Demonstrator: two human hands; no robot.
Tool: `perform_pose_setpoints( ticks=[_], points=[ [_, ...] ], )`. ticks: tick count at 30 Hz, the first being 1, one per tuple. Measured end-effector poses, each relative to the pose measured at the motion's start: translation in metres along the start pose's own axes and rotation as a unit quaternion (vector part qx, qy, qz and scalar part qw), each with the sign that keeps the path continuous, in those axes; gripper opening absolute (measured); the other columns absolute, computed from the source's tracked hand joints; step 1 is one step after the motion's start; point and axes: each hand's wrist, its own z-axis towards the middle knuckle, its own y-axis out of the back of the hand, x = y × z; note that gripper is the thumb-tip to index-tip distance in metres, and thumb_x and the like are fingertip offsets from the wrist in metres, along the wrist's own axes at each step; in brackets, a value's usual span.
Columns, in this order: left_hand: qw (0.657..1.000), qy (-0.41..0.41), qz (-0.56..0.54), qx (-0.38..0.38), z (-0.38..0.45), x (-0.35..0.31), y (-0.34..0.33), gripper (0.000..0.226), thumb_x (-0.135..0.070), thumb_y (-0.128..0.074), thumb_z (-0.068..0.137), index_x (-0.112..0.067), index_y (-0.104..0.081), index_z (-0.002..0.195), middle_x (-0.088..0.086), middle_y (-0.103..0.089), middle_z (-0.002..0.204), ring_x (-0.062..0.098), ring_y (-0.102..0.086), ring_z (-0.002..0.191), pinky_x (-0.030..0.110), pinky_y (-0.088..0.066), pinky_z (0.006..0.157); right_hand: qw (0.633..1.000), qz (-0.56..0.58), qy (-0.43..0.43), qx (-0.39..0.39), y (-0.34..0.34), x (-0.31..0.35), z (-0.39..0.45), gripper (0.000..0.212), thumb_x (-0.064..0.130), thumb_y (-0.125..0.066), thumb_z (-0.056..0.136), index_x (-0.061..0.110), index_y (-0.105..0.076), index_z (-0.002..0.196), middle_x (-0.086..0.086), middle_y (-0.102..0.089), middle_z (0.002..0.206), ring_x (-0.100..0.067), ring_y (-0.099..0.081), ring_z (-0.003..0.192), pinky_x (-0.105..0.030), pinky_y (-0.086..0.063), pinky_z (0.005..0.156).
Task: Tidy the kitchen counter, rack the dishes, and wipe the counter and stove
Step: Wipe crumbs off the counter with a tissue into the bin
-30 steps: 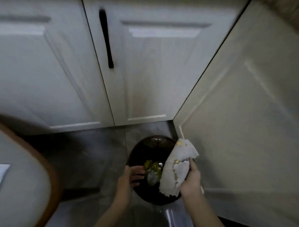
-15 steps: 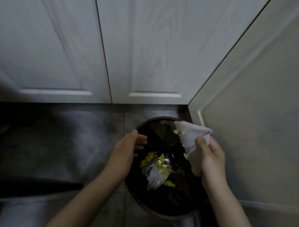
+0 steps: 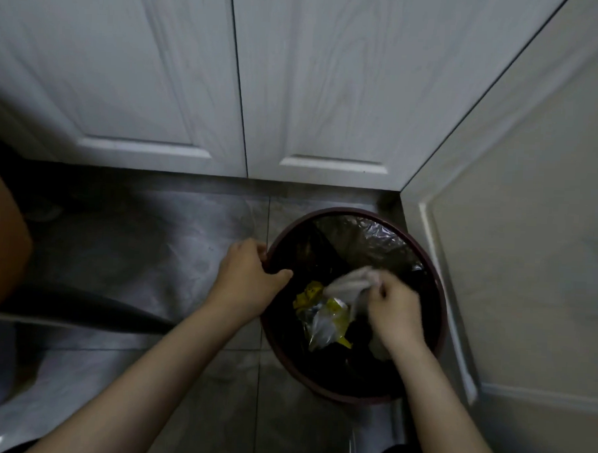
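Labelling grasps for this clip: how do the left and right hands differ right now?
The left hand grips the bin rim, thumb inside it; the right hand pinches a crumpled white tissue. The left hand sits at the bin's edge over the floor; the right hand is over the bin's opening, above the yellow wrapper. Both have curled fingers and reach in from below.

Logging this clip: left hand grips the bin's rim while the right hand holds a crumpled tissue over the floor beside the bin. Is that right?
Not quite. In the head view the right hand holds the crumpled tissue over the open bin, above the rubbish inside, not over the floor. The left hand does grip the rim.
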Motion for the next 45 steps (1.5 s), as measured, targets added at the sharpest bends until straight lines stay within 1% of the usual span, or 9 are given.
perform_pose_setpoints(
  ticks=[3, 7, 11, 14, 19, 23, 29, 38, 45],
  points=[
    [0.996, 0.057, 0.074, 0.014, 0.003, 0.008, 0.001, 0.066, -0.035, -0.076, 0.075, -0.007, -0.046, 0.126, 0.013, -0.041, 0.126, 0.028, -0.052, 0.108, 0.033, -0.048, 0.084, 0.965, 0.227, -0.116, -0.062, 0.007, 0.000, 0.005, 0.020, 0.019, -0.048, 0.094, 0.013, -0.061, 0.080, -0.002, -0.064, 0.077, -0.022, -0.059, 0.078, -0.027, -0.042, 0.062],
    [0.983, 0.135, -0.026, 0.119, 0.007, 0.005, -0.002, 0.019, -0.029, -0.062, 0.087, -0.018, -0.047, 0.080, 0.002, -0.053, 0.089, 0.013, -0.051, 0.073, 0.025, -0.045, 0.054, 0.841, 0.480, -0.246, 0.035, 0.007, 0.003, 0.011, 0.021, 0.021, -0.042, 0.100, 0.026, -0.061, 0.095, -0.002, -0.068, 0.103, -0.018, -0.064, 0.094, -0.034, -0.051, 0.080],
    [0.966, 0.172, -0.108, 0.160, 0.008, 0.007, -0.007, 0.004, -0.014, -0.055, 0.088, -0.012, -0.051, 0.088, 0.007, -0.057, 0.086, 0.020, -0.057, 0.075, 0.038, -0.055, 0.059, 0.777, 0.557, -0.289, 0.050, 0.004, -0.001, 0.017, 0.024, 0.022, -0.038, 0.101, 0.025, -0.058, 0.114, -0.004, -0.065, 0.115, -0.020, -0.062, 0.104, -0.035, -0.051, 0.083],
    [0.943, 0.191, -0.193, 0.192, 0.007, 0.009, -0.014, 0.025, -0.001, -0.050, 0.087, -0.002, -0.053, 0.111, 0.016, -0.059, 0.093, 0.030, -0.061, 0.081, 0.053, -0.056, 0.079, 0.750, 0.577, -0.315, 0.069, 0.006, 0.002, 0.015, 0.035, 0.024, -0.041, 0.100, 0.013, -0.053, 0.131, -0.010, -0.064, 0.121, -0.021, -0.063, 0.103, -0.033, -0.051, 0.078],
    [0.926, 0.176, -0.287, 0.173, 0.002, 0.012, -0.014, 0.027, -0.001, -0.051, 0.086, -0.003, -0.053, 0.113, 0.012, -0.062, 0.091, 0.021, -0.062, 0.070, 0.031, -0.056, 0.050, 0.695, 0.634, -0.325, 0.096, 0.019, 0.011, 0.004, 0.043, 0.029, -0.040, 0.098, 0.005, -0.051, 0.132, -0.014, -0.066, 0.114, -0.027, -0.062, 0.104, -0.040, -0.049, 0.084],
    [0.916, 0.159, -0.350, 0.115, -0.010, 0.016, 0.000, 0.018, -0.003, -0.053, 0.088, -0.017, -0.057, 0.098, 0.008, -0.062, 0.099, 0.019, -0.064, 0.081, 0.024, -0.053, 0.049, 0.648, 0.692, -0.306, 0.094, 0.043, 0.029, -0.019, 0.043, 0.035, -0.038, 0.097, 0.011, -0.054, 0.129, -0.012, -0.065, 0.119, -0.027, -0.063, 0.104, -0.042, -0.049, 0.084],
    [0.907, 0.159, -0.386, 0.058, -0.077, 0.015, 0.043, 0.023, -0.006, -0.053, 0.091, -0.027, -0.059, 0.098, 0.004, -0.063, 0.106, 0.023, -0.064, 0.096, 0.033, -0.057, 0.064, 0.635, 0.688, -0.338, 0.096, 0.104, 0.093, -0.047, 0.046, 0.034, -0.035, 0.097, 0.009, -0.051, 0.132, -0.013, -0.060, 0.125, -0.030, -0.056, 0.111, -0.042, -0.042, 0.098],
    [0.866, 0.189, -0.459, 0.065, -0.188, -0.089, 0.149, 0.027, -0.022, -0.068, 0.082, -0.028, -0.060, 0.106, -0.001, -0.065, 0.111, 0.021, -0.066, 0.100, 0.034, -0.057, 0.069, 0.650, 0.669, -0.341, 0.120, 0.248, 0.209, -0.096, 0.034, 0.030, -0.038, 0.097, 0.011, -0.063, 0.108, -0.009, -0.073, 0.091, -0.025, -0.066, 0.089, -0.038, -0.050, 0.078],
    [0.898, 0.135, -0.417, 0.047, -0.263, -0.211, 0.238, 0.013, -0.014, -0.063, 0.088, -0.012, -0.055, 0.097, 0.008, -0.065, 0.102, 0.024, -0.066, 0.094, 0.033, -0.059, 0.065, 0.636, 0.683, -0.348, 0.090, 0.385, 0.323, -0.149, 0.038, 0.031, -0.043, 0.095, 0.002, -0.061, 0.111, -0.019, -0.066, 0.105, -0.034, -0.059, 0.098, -0.045, -0.046, 0.087]
  ],
)
